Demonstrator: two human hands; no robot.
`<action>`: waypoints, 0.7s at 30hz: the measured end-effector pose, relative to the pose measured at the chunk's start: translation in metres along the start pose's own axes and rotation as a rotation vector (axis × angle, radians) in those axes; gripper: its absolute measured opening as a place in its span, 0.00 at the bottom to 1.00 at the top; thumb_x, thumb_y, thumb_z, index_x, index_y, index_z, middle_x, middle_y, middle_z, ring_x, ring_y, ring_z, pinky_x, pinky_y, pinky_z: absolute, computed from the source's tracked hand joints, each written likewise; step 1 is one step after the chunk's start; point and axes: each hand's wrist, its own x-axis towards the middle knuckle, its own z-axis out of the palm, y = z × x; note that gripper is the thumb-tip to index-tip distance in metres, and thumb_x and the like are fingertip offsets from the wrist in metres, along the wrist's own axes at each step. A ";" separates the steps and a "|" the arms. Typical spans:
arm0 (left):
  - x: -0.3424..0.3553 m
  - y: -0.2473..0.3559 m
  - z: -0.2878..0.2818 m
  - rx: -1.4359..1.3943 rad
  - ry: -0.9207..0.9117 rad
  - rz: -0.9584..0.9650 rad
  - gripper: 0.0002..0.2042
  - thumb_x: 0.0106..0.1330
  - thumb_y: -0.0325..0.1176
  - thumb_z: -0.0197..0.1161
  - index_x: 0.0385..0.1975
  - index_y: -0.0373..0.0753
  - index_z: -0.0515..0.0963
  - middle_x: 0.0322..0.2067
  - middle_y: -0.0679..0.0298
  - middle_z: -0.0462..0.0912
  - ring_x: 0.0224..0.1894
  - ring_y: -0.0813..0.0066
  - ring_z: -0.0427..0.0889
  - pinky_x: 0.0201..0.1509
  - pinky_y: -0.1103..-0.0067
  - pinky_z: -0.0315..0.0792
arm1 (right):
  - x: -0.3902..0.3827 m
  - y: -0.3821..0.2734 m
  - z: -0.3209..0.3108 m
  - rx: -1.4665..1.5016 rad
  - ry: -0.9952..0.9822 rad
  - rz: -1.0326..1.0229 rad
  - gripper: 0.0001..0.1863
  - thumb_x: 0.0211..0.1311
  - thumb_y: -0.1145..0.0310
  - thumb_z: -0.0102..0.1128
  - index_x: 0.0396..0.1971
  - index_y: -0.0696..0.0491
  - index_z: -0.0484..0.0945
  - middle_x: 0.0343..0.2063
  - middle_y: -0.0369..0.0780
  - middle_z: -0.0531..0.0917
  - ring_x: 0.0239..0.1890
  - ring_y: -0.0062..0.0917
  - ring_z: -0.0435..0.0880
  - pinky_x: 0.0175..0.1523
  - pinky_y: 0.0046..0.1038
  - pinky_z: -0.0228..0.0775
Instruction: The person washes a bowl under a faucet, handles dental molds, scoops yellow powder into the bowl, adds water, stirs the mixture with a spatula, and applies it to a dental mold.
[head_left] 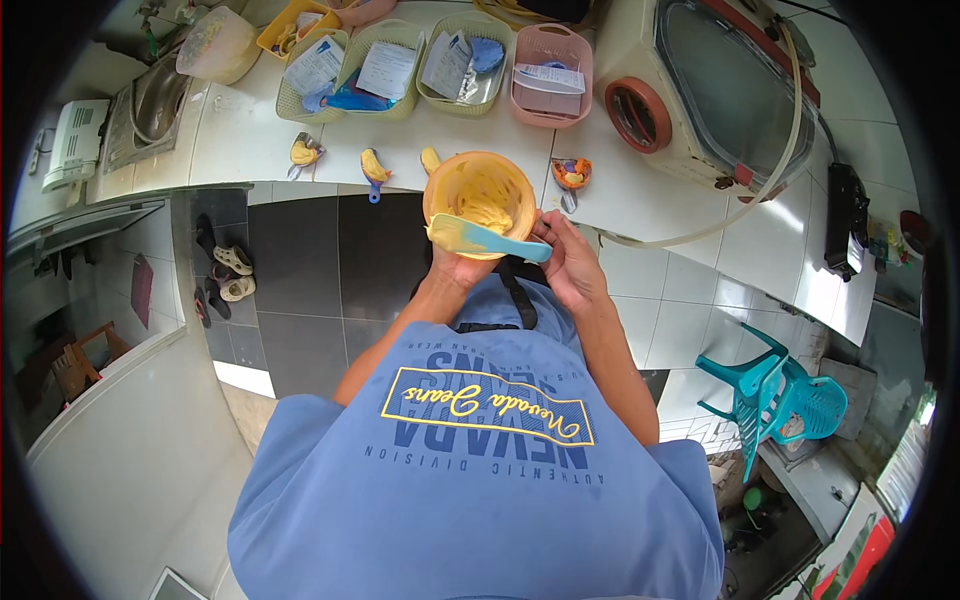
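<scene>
My left hand (pixel 463 268) supports an orange mixing bowl (pixel 524 188) from below, tilted so that its inside shows. Thick yellow paste (pixel 485 210) coats the bowl's wall and bottom. In my right hand (pixel 570 262) is the handle end of a blue spatula (pixel 492 240), its blade smeared with paste and lying across the bowl's near rim. Beyond the bowl, along the counter's front edge, lie dental impression trays: a metal one (pixel 305 153), a blue-handled one (pixel 374 172) and one with orange and yellow material (pixel 571 175). A yellow piece (pixel 430 160) is partly hidden behind the bowl.
Pale green baskets (pixel 298 108) and a pink basket (pixel 553 117) with papers line the white counter. A boxy cabinet (pixel 735 85) with a window and hose (pixel 790 160) stands at right. A sink (pixel 158 105) is far left, a turquoise plastic chair (pixel 805 395) right, shoes (pixel 234 262) on the floor.
</scene>
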 end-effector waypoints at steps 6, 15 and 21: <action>0.045 0.035 0.013 -0.036 0.070 0.104 0.26 0.68 0.53 0.46 0.57 0.41 0.68 0.56 0.56 0.71 0.60 0.53 0.68 0.64 0.55 0.63 | 0.005 0.028 0.053 -0.076 0.113 -0.234 0.28 0.69 0.44 0.43 0.51 0.54 0.69 0.44 0.42 0.75 0.44 0.26 0.77 0.50 0.31 0.74; 0.040 0.109 0.073 0.347 0.074 0.351 0.26 0.67 0.52 0.42 0.58 0.43 0.66 0.54 0.58 0.73 0.55 0.59 0.73 0.58 0.62 0.71 | 0.032 0.031 0.168 -1.527 -0.065 -1.397 0.28 0.52 0.47 0.64 0.51 0.46 0.76 0.59 0.41 0.66 0.62 0.40 0.61 0.63 0.44 0.54; 0.018 0.157 0.064 0.361 0.023 0.599 0.27 0.70 0.56 0.40 0.59 0.42 0.65 0.55 0.56 0.70 0.55 0.59 0.73 0.56 0.62 0.74 | 0.054 0.077 0.175 -1.587 -0.296 -1.283 0.14 0.51 0.68 0.66 0.40 0.44 0.83 0.47 0.36 0.74 0.51 0.34 0.69 0.53 0.38 0.60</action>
